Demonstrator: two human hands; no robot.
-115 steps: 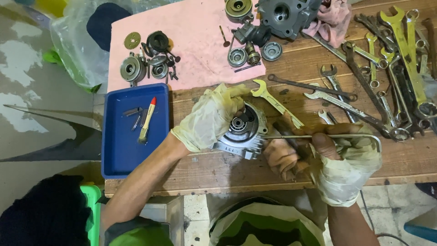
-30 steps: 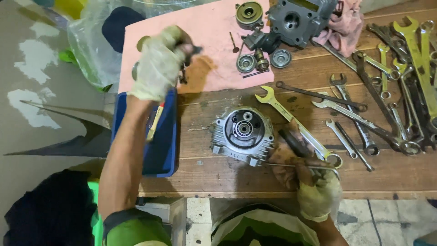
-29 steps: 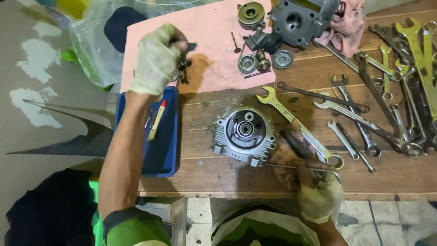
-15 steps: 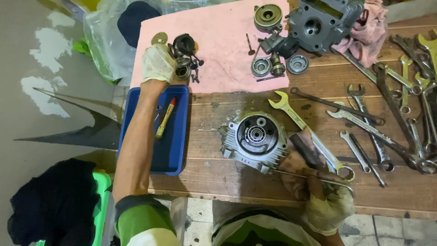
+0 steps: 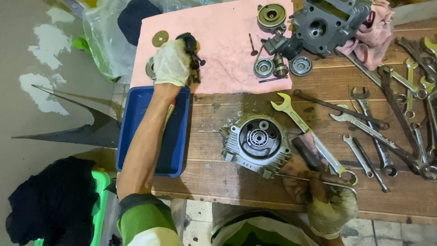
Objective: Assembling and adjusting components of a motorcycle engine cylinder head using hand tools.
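The round grey engine housing (image 5: pixel 257 143) lies flat on the wooden table (image 5: pixel 236 182) with its open face turned up, a bearing at its centre, so that its axis points straight at the camera; it sits near the front edge, between the blue tray (image 5: pixel 175 150) and the long yellowish combination spanner (image 5: pixel 314 136), whose length runs diagonally from its open end at upper left to its ring end at lower right; the left hand (image 5: pixel 172 61), gloved, is stretched out well away from the housing onto the pink cloth (image 5: pixel 223 45), its fingers curled down over a cluster of small dark metal parts (image 5: pixel 193 50), and whether it grips them or only rests on them cannot be told; a small brass-coloured gear (image 5: pixel 160 38) lies just beside it; the right hand (image 5: pixel 325 200), gloved too, is closed round a dark-handled tool (image 5: pixel 307 152) at the table's front edge, the handle slanting up and to the left toward the housing, with a thin metal rod (image 5: pixel 318 181) crossing the fingers; the tray, mostly hidden under the left forearm, shows a red-and-yellow stick-like thing (image 5: pixel 169 111) inside.
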